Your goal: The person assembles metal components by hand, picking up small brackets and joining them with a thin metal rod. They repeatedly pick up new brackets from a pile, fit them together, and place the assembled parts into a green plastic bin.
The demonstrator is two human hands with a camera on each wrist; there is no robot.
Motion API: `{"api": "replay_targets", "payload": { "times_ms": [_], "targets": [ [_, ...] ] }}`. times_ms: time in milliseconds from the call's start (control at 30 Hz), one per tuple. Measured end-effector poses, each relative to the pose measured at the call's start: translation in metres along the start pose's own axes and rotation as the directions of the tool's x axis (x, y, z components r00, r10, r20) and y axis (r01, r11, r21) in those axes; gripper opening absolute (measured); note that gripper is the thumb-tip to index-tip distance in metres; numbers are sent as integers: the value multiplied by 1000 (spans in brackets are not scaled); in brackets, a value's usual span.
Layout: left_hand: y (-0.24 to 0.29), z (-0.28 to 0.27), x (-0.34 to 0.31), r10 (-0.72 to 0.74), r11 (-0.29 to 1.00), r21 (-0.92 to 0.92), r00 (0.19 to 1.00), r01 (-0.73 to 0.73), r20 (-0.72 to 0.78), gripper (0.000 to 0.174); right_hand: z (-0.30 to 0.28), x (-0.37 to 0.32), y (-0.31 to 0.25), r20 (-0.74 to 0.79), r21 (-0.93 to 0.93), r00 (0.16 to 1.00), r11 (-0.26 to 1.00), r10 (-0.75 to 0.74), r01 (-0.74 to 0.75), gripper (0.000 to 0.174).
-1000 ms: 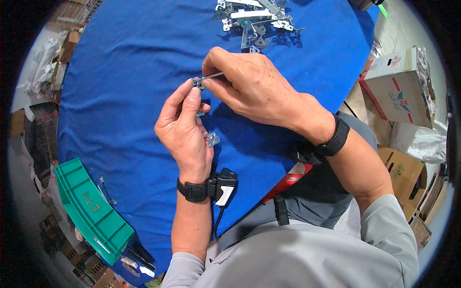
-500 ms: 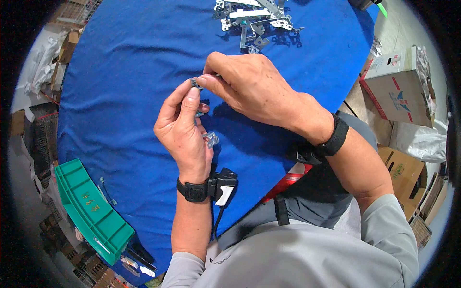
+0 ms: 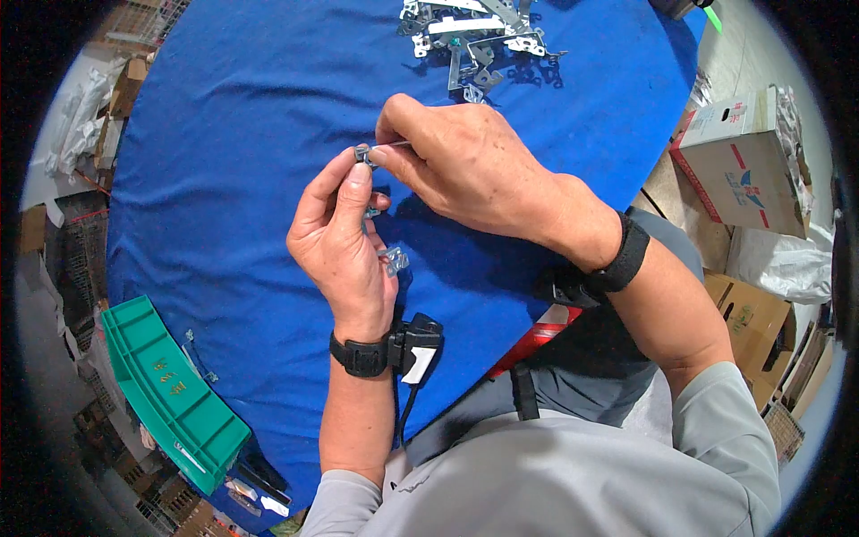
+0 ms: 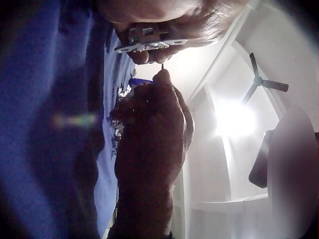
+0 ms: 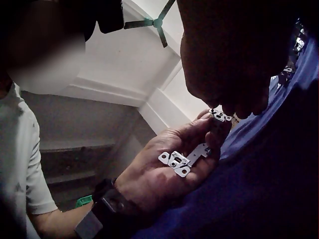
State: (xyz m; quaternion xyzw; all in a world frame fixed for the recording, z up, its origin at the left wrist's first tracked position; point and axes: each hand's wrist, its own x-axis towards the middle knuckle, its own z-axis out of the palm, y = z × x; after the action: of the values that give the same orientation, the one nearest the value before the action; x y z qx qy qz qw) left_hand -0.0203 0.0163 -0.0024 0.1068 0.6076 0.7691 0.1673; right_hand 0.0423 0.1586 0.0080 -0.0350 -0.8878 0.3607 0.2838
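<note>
Leftmost on the blue cloth-covered surface (image 3: 242, 233) lies a green plastic tray with dividers (image 3: 148, 345), a few small brass-coloured pieces (image 3: 168, 376) inside it. To its right, the left hand (image 3: 340, 237) has its grip pinched, thumb and finger, on a small silvery metal part (image 3: 362, 155). A flat metal bracket with round holes (image 5: 177, 163) lies against that palm, partly covered by the fingers; whether it joins the pinched part cannot be told. Next, the right hand (image 3: 479, 166) meets the left at the fingertips, its grip closed on a thin metal piece (image 3: 399, 143) mostly hidden by the fingers, which points towards the small part. Beyond the hands sits a loose pile of silvery metal brackets (image 3: 465, 27). Farther right, off the surface, stands a white and red cardboard box (image 3: 729, 174).
</note>
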Motion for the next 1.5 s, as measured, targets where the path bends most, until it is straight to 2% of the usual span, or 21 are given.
{"api": "replay_targets", "payload": {
  "times_ms": [100,167,300,400,500,700,767,900,1067,1167,1267,1400,1500],
  "targets": [
    [1,1,0,5,1000,-6,1000,-5,-4,16,-2,0,0,49,-53,999,999,-5,7,22],
    [1,2,0,5,1000,-28,1000,-5,-2,16,-2,0,-2,-18,27,1000,1000,-11,12,22],
    [0,1,0,8,1000,-14,1000,-8,-3,16,1,0,1,-18,12,1000,1000,-25,25,22],
    [0,-1,0,10,1000,-5,1000,-10,8,16,-1,0,0,53,-37,999,999,-8,10,22],
    [1,0,0,16,1000,-6,1000,-16,6,16,-1,0,-2,-10,25,1000,1000,-10,10,22],
    [0,0,0,18,1000,-16,1000,-17,24,16,-2,1,0,71,-51,997,999,-15,19,22],
    [1,2,0,23,998,-50,1000,-22,20,16,-1,1,-1,4,12,1000,1000,-14,14,23],
    [0,1,0,8,999,-49,1000,-7,19,15,2,1,0,0,1,1000,1000,-4,4,24],
    [1,1,-1,2,1000,7,1000,-2,4,15,0,1,-1,36,-147,999,989,-3,8,28],
    [1,1,0,6,1000,4,1000,-6,3,16,1,1,-2,5,-92,1000,996,-10,10,29],
    [1,2,0,10,1000,10,1000,-10,-8,16,-4,2,-3,61,-148,998,989,6,3,31],
    [0,0,-1,1,1000,11,1000,-1,4,16,-3,3,-1,47,-115,999,993,17,-11,31],
    [0,0,0,3,1000,-7,1000,-3,12,17,0,3,2,-36,-8,999,999,-37,36,30]
  ]
}}
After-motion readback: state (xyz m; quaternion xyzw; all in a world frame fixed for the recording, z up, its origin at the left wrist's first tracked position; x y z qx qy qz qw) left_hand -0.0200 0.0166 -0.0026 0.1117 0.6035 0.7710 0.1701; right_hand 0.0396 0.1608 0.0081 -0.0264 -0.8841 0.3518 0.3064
